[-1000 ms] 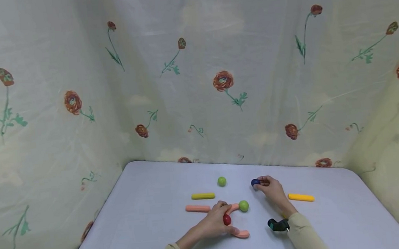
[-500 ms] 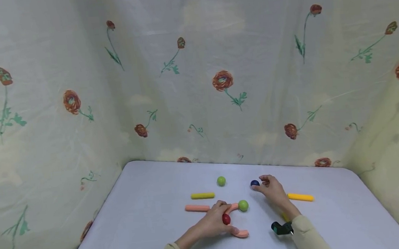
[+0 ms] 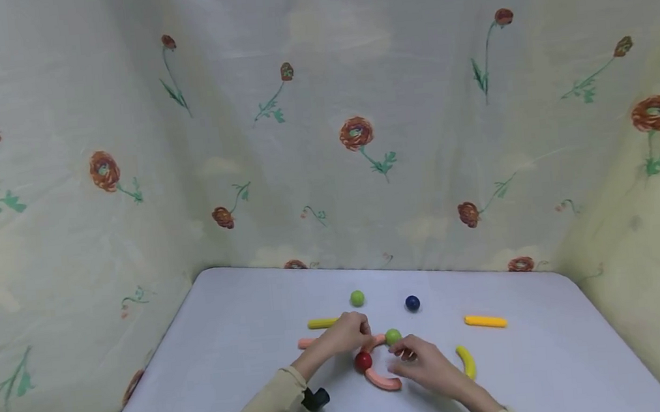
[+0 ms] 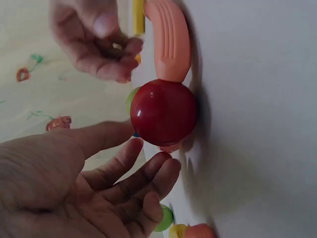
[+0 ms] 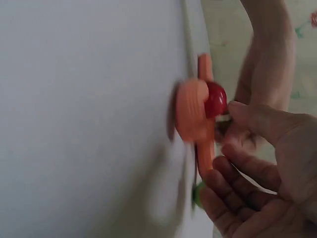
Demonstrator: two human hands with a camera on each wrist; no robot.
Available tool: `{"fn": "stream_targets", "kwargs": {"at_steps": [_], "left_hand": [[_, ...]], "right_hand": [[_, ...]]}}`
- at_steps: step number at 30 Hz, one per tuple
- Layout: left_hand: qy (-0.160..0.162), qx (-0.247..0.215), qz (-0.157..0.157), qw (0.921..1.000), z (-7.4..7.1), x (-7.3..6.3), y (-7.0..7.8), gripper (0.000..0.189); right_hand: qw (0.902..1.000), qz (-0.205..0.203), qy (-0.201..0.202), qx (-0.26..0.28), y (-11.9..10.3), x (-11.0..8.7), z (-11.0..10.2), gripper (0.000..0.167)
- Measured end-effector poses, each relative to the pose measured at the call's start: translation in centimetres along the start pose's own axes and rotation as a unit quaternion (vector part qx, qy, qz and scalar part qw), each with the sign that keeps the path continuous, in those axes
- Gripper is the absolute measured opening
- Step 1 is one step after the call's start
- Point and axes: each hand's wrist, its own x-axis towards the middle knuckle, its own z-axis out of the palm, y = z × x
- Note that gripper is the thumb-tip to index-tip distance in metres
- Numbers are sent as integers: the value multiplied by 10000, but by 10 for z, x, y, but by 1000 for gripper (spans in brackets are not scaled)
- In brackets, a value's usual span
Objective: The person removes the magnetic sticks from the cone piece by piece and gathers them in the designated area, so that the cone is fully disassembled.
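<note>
We hover both hands, left hand (image 3: pixel 347 335) and right hand (image 3: pixel 417 362), fingers loose and empty, around the red ball (image 3: pixel 363 361); next, we judge, comes gripping it or the curved pink piece (image 3: pixel 382 380).

A glossy red ball (image 3: pixel 363 361) sits on the tabletop between the left grip (image 3: pixel 347 333) and the right grip (image 3: pixel 417 360), touched by neither. A curved pink piece (image 3: pixel 383 380) lies just nearer than it, under the right grip's fingers; a straight pink stick (image 3: pixel 375 343) runs beyond it toward a green ball (image 3: pixel 392 336).
</note>
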Motion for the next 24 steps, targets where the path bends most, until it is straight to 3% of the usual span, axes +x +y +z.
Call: {"fn": "stream_targets", "kwargs": {"at_steps": [3, 5, 13, 19, 24], "left_hand": [[-68, 240, -73, 9997, 0, 8, 5, 15], [-62, 290, -99, 9995, 2, 13, 6, 16], [-179, 120, -40, 9998, 2, 17, 5, 13], [-246, 457, -204, 9984, 4, 1, 1, 13], [93, 982, -316, 9946, 23, -26, 11, 16]], "right_hand": [[9978, -250, -617, 23, -4, -6, 11, 29], [9964, -282, -803, 14, -4, -8, 16, 24], [9958, -116, -908, -23, -3, -12, 18, 15], [9940, 9, -1052, -312, 0, -13, -1, 17], [9928, 71, -643, -1012, 13, -4, -16, 21]]}}
